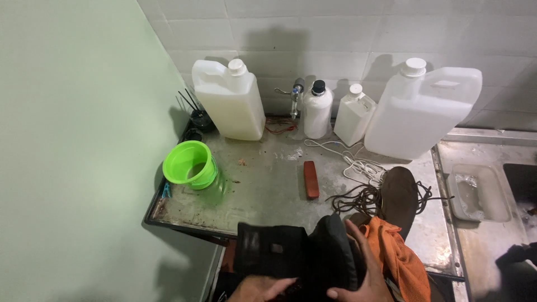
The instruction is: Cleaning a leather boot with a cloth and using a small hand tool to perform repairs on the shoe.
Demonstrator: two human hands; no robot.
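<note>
Here you hold a black shoe (330, 254) at the tabletop's (263, 190) near edge, below the brown brush (311, 179): left hand (260, 289) under it, fingers hidden; right hand's (361, 268) fingers clamped on its side. Judging by that, cleaning is underway; next needs a steady grip. Behind the brush, 4 capped white jugs (229, 100), contents unseen; left, a green bucket (189, 163).

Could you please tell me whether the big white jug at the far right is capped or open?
Capped. The big white jug stands upright against the tiled wall with a white screw cap seated on its neck.
</note>
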